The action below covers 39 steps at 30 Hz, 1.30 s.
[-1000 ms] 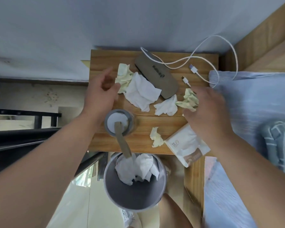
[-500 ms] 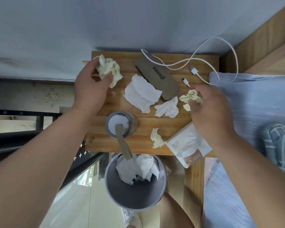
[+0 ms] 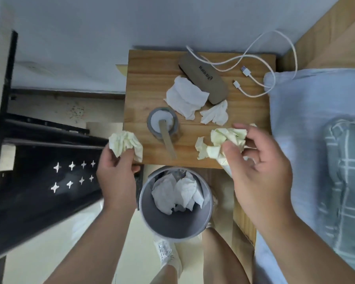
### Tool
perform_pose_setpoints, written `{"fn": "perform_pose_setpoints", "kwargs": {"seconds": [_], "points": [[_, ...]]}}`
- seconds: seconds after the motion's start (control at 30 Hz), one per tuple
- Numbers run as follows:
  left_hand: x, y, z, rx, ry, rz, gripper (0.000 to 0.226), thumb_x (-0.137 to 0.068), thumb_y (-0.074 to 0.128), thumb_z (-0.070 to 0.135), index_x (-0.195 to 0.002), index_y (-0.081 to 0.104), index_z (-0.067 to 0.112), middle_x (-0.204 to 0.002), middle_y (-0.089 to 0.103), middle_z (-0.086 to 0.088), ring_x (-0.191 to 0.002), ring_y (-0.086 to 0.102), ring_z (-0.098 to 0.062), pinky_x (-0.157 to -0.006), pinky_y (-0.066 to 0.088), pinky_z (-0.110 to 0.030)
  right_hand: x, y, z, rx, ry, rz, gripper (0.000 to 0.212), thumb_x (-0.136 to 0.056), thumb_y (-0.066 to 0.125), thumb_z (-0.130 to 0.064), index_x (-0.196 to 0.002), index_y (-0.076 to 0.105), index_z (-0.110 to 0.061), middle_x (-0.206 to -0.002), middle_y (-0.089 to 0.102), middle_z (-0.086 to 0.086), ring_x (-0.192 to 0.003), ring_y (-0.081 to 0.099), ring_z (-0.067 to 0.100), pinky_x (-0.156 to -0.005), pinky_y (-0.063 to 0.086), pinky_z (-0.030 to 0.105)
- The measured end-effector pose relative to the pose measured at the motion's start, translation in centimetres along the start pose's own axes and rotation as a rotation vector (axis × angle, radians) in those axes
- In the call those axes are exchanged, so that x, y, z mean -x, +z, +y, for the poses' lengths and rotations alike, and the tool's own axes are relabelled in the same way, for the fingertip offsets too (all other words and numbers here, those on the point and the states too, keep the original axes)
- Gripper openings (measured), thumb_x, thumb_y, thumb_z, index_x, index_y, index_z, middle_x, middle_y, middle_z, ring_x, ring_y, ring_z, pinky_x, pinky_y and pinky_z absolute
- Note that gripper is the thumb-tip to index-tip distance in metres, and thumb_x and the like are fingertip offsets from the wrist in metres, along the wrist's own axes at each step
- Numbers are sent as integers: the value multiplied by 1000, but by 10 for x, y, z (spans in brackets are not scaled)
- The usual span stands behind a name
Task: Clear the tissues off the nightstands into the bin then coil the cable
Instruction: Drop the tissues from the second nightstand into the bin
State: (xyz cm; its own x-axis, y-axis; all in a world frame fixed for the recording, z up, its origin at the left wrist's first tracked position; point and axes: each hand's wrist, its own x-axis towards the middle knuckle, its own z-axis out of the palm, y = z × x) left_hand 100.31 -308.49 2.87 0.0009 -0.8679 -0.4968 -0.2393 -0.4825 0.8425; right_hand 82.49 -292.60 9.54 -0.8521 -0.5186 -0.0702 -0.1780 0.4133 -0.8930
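The left hand (image 3: 115, 177) has its fingers (image 3: 129, 158) clenched round a cream tissue (image 3: 125, 144) just left of the surface (image 3: 143, 83). The right hand (image 3: 260, 167) pinches a looser wad (image 3: 228, 138) over its front edge, and both are short of the bin (image 3: 172, 228). That wad trails flaps, so a piece may fall outside the rim; two white tissues (image 3: 184, 97) and the cable (image 3: 260, 58) lie behind.

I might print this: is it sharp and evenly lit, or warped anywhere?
Head view: soft even light, no glare; the wide lens slants the black metal frame at left; the round grey bin and wooden nightstand look sharp, the left hand's cream crumpled tissue softer.
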Motion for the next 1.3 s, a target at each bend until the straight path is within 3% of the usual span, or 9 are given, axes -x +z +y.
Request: {"fn": "perform_pose_setpoints", "kwargs": {"seconds": [0.2, 0.3, 0.4, 0.53, 0.73, 0.83, 0.97, 1.13, 1.3], "points": [[60, -37, -80, -236, -135, -98, 37, -82, 67, 30, -113, 72, 49, -91, 77, 22, -74, 70, -4, -75, 58, -36, 91, 12, 48, 73, 181, -157, 26, -93, 69, -40, -115, 67, -27, -102, 71, -7, -89, 71, 18, -75, 60, 43], [71, -53, -119, -381, -182, -211, 36, -80, 69, 39, -115, 70, 48, -86, 73, 20, -84, 70, -19, -71, 53, -33, 119, 26, 85, 218, 295, -261, 41, -91, 65, -45, -125, 67, -21, -110, 69, -9, -97, 69, 14, -83, 59, 39], [68, -63, -149, -524, -199, -253, 52, -92, 76, 30, -140, 62, 42, -103, 73, 20, -99, 72, -15, -79, 55, -35, 138, 41, 119, 342, 380, -359, 52, -95, 63, -48, -139, 60, -20, -123, 68, -5, -108, 65, 14, -93, 56, 38], [58, -69, -171, -612, -179, -322, 56, -88, 79, 32, -128, 55, 64, -102, 69, 24, -94, 71, -7, -80, 60, -38, 147, 61, 152, 371, 446, -405, 54, -94, 68, -45, -140, 58, -20, -121, 69, -1, -108, 65, 18, -91, 54, 35], [57, -75, -178, -586, -233, -352, 53, -88, 76, 39, -130, 53, 60, -106, 68, 27, -97, 72, -8, -89, 65, -49, 150, 70, 170, 350, 538, -405, 63, -92, 73, -40, -148, 49, -26, -137, 64, -3, -127, 60, 20, -98, 47, 32], [58, -77, -170, -527, -222, -332, 59, -91, 70, 37, -147, 54, 45, -107, 72, 20, -92, 74, -16, -88, 65, -52, 149, 64, 160, 365, 495, -412, 58, -94, 72, -37, -146, 52, -25, -136, 64, -1, -125, 60, 19, -94, 46, 29], [54, -73, -139, -469, -112, -268, 38, -101, 64, 33, -135, 60, 49, -98, 73, 27, -75, 75, -11, -74, 66, -42, 136, 47, 125, 369, 377, -393, 41, -96, 69, -31, -136, 62, -26, -128, 69, -9, -117, 64, 13, -90, 44, 24], [36, -50, -79, -336, 68, -217, 34, -103, 66, 27, -133, 65, 41, -104, 76, 5, -75, 68, -12, -75, 59, -39, 96, 21, 65, 268, 249, -342, 17, -96, 72, -27, -112, 71, -28, -104, 71, -21, -99, 66, -6, -79, 47, 7], [-3, -11, -18, -239, 186, -194, 31, -101, 70, 23, -116, 68, 49, -87, 72, 21, -69, 64, -5, -60, 57, -27, 29, 6, 18, 198, 115, -230, 5, -93, 74, -27, -97, 75, -28, -87, 70, -32, -93, 67, -10, -79, 51, 9]]}}
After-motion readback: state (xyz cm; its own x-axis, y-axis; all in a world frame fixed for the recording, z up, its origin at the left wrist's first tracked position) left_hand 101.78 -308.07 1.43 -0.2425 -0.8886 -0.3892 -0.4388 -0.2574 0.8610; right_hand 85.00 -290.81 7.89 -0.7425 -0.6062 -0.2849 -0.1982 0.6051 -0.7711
